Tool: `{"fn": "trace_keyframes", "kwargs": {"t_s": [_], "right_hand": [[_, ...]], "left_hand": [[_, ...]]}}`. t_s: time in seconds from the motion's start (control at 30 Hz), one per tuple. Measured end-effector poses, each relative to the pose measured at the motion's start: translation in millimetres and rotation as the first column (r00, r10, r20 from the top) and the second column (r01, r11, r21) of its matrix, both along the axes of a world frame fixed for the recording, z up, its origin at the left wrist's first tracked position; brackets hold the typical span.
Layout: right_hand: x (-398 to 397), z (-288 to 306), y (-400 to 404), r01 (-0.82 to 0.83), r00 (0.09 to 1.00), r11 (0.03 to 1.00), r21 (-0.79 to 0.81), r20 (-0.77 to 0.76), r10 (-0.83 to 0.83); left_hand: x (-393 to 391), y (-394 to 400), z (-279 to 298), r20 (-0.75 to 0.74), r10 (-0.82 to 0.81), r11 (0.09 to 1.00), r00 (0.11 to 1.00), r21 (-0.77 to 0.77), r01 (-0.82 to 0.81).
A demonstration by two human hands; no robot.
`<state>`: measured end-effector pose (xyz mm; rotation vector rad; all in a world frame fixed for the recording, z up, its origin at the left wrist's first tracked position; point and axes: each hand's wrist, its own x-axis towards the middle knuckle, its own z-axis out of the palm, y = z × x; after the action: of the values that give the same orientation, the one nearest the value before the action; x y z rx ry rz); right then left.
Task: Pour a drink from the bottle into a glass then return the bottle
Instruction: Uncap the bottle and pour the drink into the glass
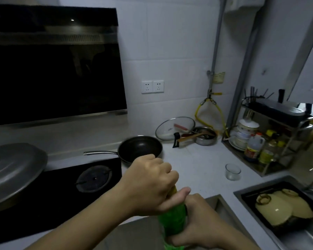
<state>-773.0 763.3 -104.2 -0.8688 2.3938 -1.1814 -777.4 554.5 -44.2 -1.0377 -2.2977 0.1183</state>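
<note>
A green plastic bottle [173, 222] stands upright low in the middle of the view, close to my body. My right hand [201, 224] is wrapped around its body. My left hand [150, 183] is closed over the bottle's top, hiding the cap; a bit of yellow shows under the fingers. A small clear glass [233, 171] stands empty on the white counter [193, 159], apart from the bottle, farther back and to the right.
A black frying pan [140, 148] sits behind my left hand. A gas hob [94, 177] and a lidded wok [13, 170] lie left. A glass lid [175, 128] and steel bowl [206, 136] stand at the back. A rack [271, 138] and a sink with bowls [285, 206] fill the right.
</note>
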Motion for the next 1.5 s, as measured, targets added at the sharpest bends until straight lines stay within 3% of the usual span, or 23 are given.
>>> {"fn": "trace_keyframes", "kwargs": {"t_s": [0.07, 0.2, 0.5, 0.67, 0.83, 0.97, 1.17, 1.5], "right_hand": [[-7.0, -8.9, -34.2, 0.122, 0.992, 0.992, -0.021, -0.024, -0.122], [-49.2, -19.9, -37.5, 0.268, 0.961, 0.963, 0.001, 0.072, -0.268], [-119.2, -43.4, -77.5, 0.387, 0.918, 0.919, 0.071, 0.06, -0.391], [-145.6, -60.8, -87.0, 0.403, 0.913, 0.914, 0.045, 0.052, -0.405], [-167.4, -68.3, -84.1, 0.401, 0.912, 0.914, 0.062, 0.062, -0.405], [-191.1, -75.8, -51.7, 0.446, 0.889, 0.892, 0.076, 0.078, -0.451], [-210.4, -77.8, -15.7, 0.468, 0.883, 0.875, 0.125, -0.034, -0.467], [-278.0, -108.2, 125.7, 0.503, 0.864, 0.853, 0.14, -0.068, -0.499]], "left_hand": [[-22.8, -2.8, -2.0, 0.035, -0.01, 0.999, 0.999, -0.036, 0.011], [-70.4, -9.9, -8.8, 0.121, -0.008, 0.999, 0.993, -0.04, 0.012], [-146.7, -37.8, -34.8, 0.279, -0.035, 0.999, 0.96, 0.018, 0.031], [-177.5, -47.2, -52.2, 0.123, -0.187, 0.98, 0.975, -0.047, 0.194], [-208.6, -38.7, -56.6, 0.016, -0.203, 0.973, 0.979, -0.109, 0.203], [-235.9, 1.9, -64.7, 0.002, -0.21, 0.969, 0.978, -0.132, 0.209], [-263.0, 43.3, -67.8, 0.027, -0.172, 0.966, 0.985, -0.19, 0.174], [-323.2, 191.6, -91.7, 0.109, -0.097, 0.972, 0.989, -0.203, 0.117]]}}
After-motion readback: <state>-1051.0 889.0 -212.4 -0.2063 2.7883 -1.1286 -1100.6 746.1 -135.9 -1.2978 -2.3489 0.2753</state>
